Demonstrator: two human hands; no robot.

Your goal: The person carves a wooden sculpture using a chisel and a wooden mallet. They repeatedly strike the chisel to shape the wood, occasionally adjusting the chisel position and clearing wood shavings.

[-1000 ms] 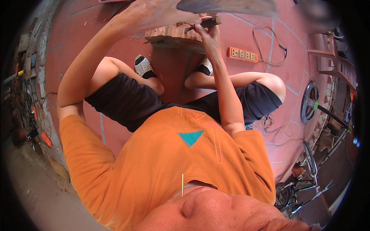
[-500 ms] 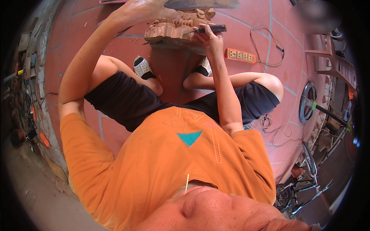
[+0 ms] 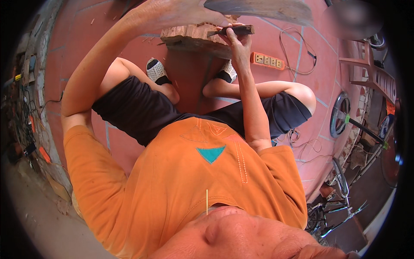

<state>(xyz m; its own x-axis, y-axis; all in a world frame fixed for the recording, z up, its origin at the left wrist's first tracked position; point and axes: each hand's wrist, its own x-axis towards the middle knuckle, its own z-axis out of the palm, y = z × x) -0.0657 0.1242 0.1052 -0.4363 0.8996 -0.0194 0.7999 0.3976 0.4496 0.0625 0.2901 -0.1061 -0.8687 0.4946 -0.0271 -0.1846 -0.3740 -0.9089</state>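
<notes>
A carved wood block (image 3: 189,36), rough and brown, lies on the floor in front of my feet. My right hand (image 3: 237,38) is closed round the dark handle of a chisel (image 3: 241,30), whose blade points left and meets the block's near upper edge. My left hand (image 3: 185,15) is above the block, closed on a flat wooden bat (image 3: 263,9) at the top edge of the view. The bat reaches out to the right, above the chisel handle. The left hand and bat cover most of the carved top; the grip itself is partly hidden.
An orange power strip (image 3: 267,61) with a looping cable lies right of the block. Wood chips are scattered to the left. Farther right are a plastic chair (image 3: 373,71), a wheel-like ring (image 3: 340,114) and a bicycle (image 3: 340,211). Clutter lines the left wall.
My left hand and the bat have moved right and a little down, now covering more of the carving. The chisel stays at nearly the same spot on the block.
</notes>
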